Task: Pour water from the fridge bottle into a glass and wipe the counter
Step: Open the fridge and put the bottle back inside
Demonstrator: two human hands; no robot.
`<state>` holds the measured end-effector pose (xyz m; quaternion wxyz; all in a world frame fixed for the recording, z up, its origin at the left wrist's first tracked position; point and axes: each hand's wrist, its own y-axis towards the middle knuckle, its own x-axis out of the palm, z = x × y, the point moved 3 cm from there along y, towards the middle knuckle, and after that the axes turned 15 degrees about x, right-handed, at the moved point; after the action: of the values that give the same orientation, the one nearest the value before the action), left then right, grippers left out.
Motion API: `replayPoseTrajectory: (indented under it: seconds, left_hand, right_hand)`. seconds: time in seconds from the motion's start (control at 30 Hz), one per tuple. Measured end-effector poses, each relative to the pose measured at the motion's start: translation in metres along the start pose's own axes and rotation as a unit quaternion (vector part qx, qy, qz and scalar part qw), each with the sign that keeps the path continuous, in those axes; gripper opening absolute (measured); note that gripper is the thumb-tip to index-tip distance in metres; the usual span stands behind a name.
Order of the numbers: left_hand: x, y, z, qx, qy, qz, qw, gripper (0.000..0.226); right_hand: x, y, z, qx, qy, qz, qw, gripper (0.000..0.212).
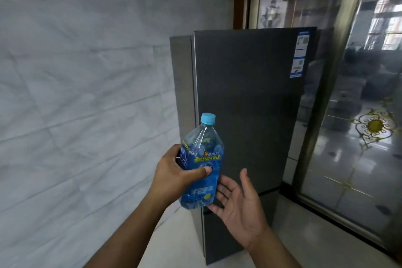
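A clear plastic bottle (201,154) with a blue label and a light blue cap is held upright in front of the dark grey fridge (250,98). My left hand (174,172) grips the bottle around its middle, thumb across the label. My right hand (239,200) is open, palm up, just right of the bottle's lower part, fingertips close to or touching it. The fridge doors look closed. No glass or counter is in view.
A white marble-tiled wall (76,93) fills the left side. Right of the fridge stands a glass sliding door (352,137) with a bronze frame and gold ornament. Pale floor (178,241) lies below.
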<state>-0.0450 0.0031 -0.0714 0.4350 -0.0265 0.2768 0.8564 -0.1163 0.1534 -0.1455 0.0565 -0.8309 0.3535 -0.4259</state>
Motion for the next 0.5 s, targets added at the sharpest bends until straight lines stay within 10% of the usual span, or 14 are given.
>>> replayPoseTrajectory:
  seconds: [0.5]
  left_hand:
    - [-0.048, 0.171, -0.097, 0.015, -0.033, -0.019, 0.999, 0.055]
  right_hand:
    - [0.072, 0.164, -0.062, -0.031, -0.010, 0.026, 0.999, 0.073]
